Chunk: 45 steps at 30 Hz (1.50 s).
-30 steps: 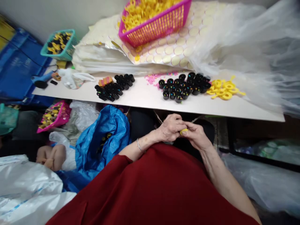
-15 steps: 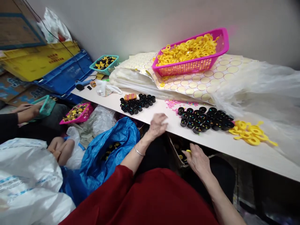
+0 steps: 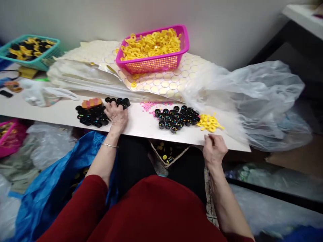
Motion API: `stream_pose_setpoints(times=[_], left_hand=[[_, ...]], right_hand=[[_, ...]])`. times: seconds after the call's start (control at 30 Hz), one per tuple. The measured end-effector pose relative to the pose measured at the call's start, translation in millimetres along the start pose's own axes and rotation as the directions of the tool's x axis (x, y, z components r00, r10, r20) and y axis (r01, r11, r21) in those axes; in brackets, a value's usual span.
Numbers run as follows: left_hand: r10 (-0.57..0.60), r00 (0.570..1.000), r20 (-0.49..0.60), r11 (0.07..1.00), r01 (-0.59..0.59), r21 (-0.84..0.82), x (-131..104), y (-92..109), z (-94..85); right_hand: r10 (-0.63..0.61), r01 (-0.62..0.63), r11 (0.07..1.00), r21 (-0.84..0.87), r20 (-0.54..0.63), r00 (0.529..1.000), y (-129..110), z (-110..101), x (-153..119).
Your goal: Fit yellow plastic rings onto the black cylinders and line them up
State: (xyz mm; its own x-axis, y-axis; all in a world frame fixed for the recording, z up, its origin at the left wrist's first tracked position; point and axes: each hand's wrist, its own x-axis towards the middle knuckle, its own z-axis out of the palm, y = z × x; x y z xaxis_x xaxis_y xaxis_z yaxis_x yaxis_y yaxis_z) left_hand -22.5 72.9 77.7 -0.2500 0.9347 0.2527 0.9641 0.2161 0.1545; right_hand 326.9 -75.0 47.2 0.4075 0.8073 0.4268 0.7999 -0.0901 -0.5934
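Observation:
My left hand (image 3: pixel 116 116) reaches over the left group of small round black cups (image 3: pixel 93 116). Its fingers curl down onto a black cup at the right side of that group; the fingertips are partly hidden. My right hand (image 3: pixel 215 148) is at the table's front edge, just below a pile of yellow ring pieces with tabs (image 3: pixel 209 122). Its fingers are bent together, and whatever may be between them is hidden. Between the hands stands a second group of black cups (image 3: pixel 174 117) with small coloured bits inside. Pink beads (image 3: pixel 151 107) lie scattered behind it.
A pink basket (image 3: pixel 151 65) full of yellow rings rests on sheets printed with circles (image 3: pixel 166 86). At far left is a teal basket (image 3: pixel 47 62). Below the table are an open box (image 3: pixel 165 164) and a blue bag (image 3: pixel 50 188). Clear plastic (image 3: pixel 272 101) covers the right end.
The view has swung right. My left hand has moved from the bare tabletop onto the left cups. My right hand has left the box, where it held something yellow, and risen to the table edge.

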Motion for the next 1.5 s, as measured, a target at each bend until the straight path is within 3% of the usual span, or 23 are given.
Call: stream_pose_setpoints(times=[0.07, 0.13, 0.27, 0.4, 0.57, 0.73, 0.83, 0.9, 1.03, 1.13, 1.2, 1.3, 1.4, 1.5], left_hand=[[-0.011, 1.000, -0.013, 1.000, 0.011, -0.022, 2.8, 2.6, 1.4], [-0.026, 0.999, -0.039, 0.999, 0.025, -0.027, 6.2, 4.1, 4.3], [-0.028, 0.997, -0.070, 0.999, 0.026, -0.018, 14.0, 2.5, 14.5], [-0.049, 0.994, -0.098, 0.999, 0.047, -0.029, 17.5, 1.0, 20.8], [-0.047, 0.993, -0.106, 0.998, 0.043, -0.040, 16.7, 1.2, 19.6], [0.065, 0.982, -0.178, 0.974, -0.102, -0.203, 9.5, -1.0, 24.6], [0.231, 0.959, -0.165, 0.889, -0.277, -0.365, -5.1, 3.3, 34.7], [0.310, 0.941, -0.139, 0.805, -0.337, -0.488, -18.4, 8.9, 43.1], [0.284, 0.958, -0.041, 0.668, -0.229, -0.708, -43.5, 22.3, 56.0], [0.224, 0.974, 0.034, 0.591, -0.108, -0.799, -53.2, 29.9, 58.7], [0.214, 0.973, 0.090, 0.548, -0.043, -0.835, -54.2, 31.3, 57.2], [0.254, 0.956, 0.146, 0.491, 0.003, -0.871, -47.2, 26.3, 51.5], [0.252, 0.962, 0.107, 0.462, -0.022, -0.887, -30.4, 18.3, 46.5], [0.202, 0.978, 0.061, 0.592, -0.072, -0.803, -8.9, 17.1, 48.1]], right_hand=[[0.082, -0.087, 0.994, -0.073, -0.066, 0.994, 13.4, -4.8, 21.1], [0.145, -0.149, 0.983, -0.105, -0.048, 0.988, 24.2, -3.4, 35.6], [0.180, -0.187, 0.976, -0.108, -0.071, 0.981, 35.7, 11.1, 48.2], [0.104, -0.113, 0.985, -0.128, -0.078, 0.991, 37.8, 24.3, 57.7], [-0.004, 0.030, 0.967, -0.253, 0.102, 0.995, 28.4, 29.0, 77.8], [-0.015, 0.166, 0.905, -0.392, 0.361, 0.933, 18.2, 29.1, 94.8], [-0.078, 0.251, 0.877, -0.410, 0.395, 0.916, 19.0, 30.3, 96.8], [-0.112, 0.254, 0.882, -0.397, 0.347, 0.931, 22.3, 31.1, 95.9], [-0.115, 0.145, 0.962, -0.233, 0.137, 0.984, 28.3, 28.7, 93.3], [-0.159, 0.158, 0.987, -0.034, -0.036, 0.987, 26.4, 23.1, 84.1], [-0.119, 0.127, 0.989, 0.075, -0.098, 0.988, 21.1, 18.7, 70.3], [0.089, -0.081, 0.969, 0.234, -0.027, 0.996, 9.8, 13.0, 42.0], [0.256, -0.278, 0.908, 0.313, 0.111, 0.960, -0.4, 10.8, 19.6], [0.308, -0.368, 0.876, 0.310, 0.226, 0.924, -3.6, 15.9, 13.3]])
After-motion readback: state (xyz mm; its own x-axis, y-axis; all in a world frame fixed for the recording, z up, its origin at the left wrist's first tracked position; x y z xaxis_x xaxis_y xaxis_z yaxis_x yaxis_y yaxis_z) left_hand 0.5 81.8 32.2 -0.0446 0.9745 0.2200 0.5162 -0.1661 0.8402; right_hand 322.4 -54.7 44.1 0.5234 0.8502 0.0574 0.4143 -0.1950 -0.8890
